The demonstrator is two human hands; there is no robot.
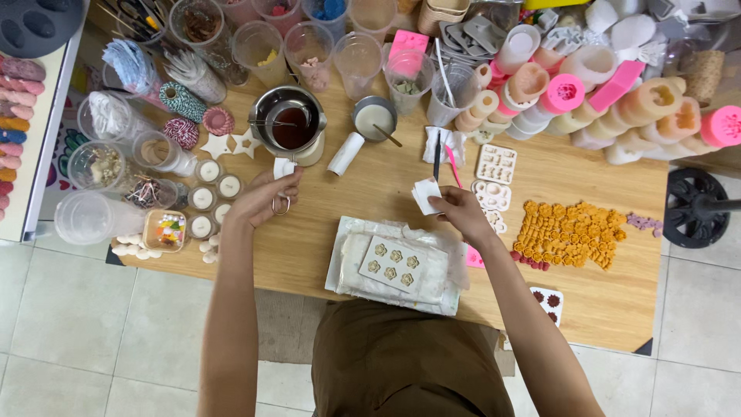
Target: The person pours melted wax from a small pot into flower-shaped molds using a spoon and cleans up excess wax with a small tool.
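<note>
While the left hand (266,199) is closing its fingers around scissors (281,202) just below the metal pitcher (292,123), the right hand (457,210) is pinching a white tissue (426,193) — fingertips gripping its edge.

both arms reaching forward

two bare forearms stretch out from the body, elbows low. the left hand (265,198) is curled, fingers bent in a loose pinch. the right hand (461,210) is cupped, thumb and fingertips pressed together.

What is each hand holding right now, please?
Left hand: closed on small scissors.
Right hand: fingers pinching a white tissue.
</note>
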